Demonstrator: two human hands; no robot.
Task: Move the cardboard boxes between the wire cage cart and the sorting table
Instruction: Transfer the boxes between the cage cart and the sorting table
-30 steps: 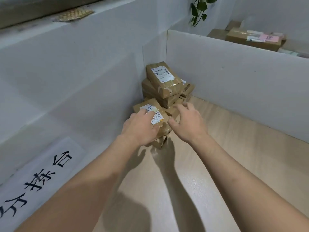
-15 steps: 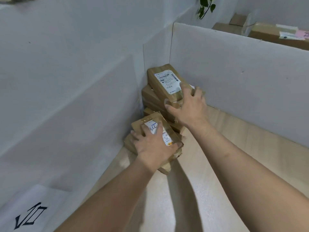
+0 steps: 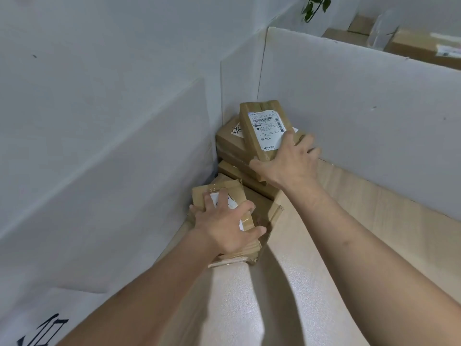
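— Left grip [image 3: 225,226], condition?
— Closed over the small taped box [image 3: 233,189], fingers on top, thumb at its right side; box lies low at the table's [image 3: 361,233] far left corner.
— Right grip [image 3: 287,166]?
— Clasping the near end of the labelled box [image 3: 262,126], topmost on the stack [image 3: 232,146] there. Its long axis runs from that grip toward the corner; a straight pull back appears indicated.

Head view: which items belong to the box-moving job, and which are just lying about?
Job:
labelled box, gripped by the right hand
taped box, gripped by the left hand
corner stack of more boxes

Lying about:
plant
far boxes beyond the white partition, untouched
printed sign
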